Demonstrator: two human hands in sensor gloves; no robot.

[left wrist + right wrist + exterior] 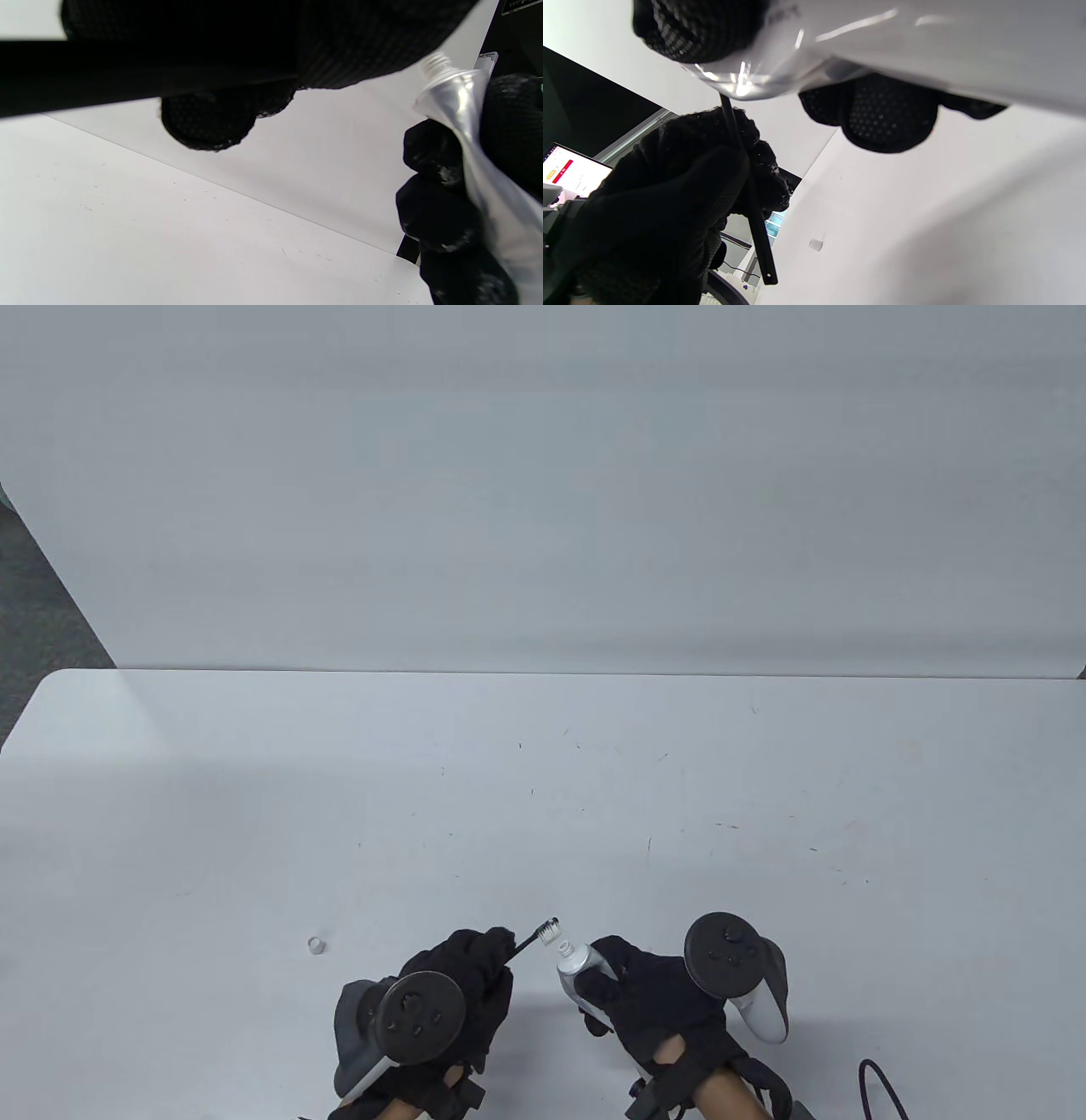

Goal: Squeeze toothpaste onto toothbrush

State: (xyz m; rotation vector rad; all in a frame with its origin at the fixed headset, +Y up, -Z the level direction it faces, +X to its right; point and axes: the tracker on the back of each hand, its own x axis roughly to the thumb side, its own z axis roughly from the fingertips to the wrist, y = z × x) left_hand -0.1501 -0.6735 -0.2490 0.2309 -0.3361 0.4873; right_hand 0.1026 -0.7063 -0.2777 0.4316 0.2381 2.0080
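My left hand (475,971) grips a black toothbrush (530,939) by its handle; the white bristle head (551,931) points up and right. My right hand (645,984) grips a silver toothpaste tube (574,965), uncapped, its white threaded nozzle (564,948) just below the bristles. In the left wrist view the tube (479,140) and its nozzle (435,64) show at the right in the right hand's fingers (432,156). In the right wrist view the tube (925,46) fills the top, and the left hand (670,190) holds the toothbrush handle (751,199).
The small white cap (316,943) lies on the white table (543,814) left of my left hand; it also shows in the right wrist view (815,244). A dark cable (878,1086) sits at the bottom right edge. A white wall rises behind the table.
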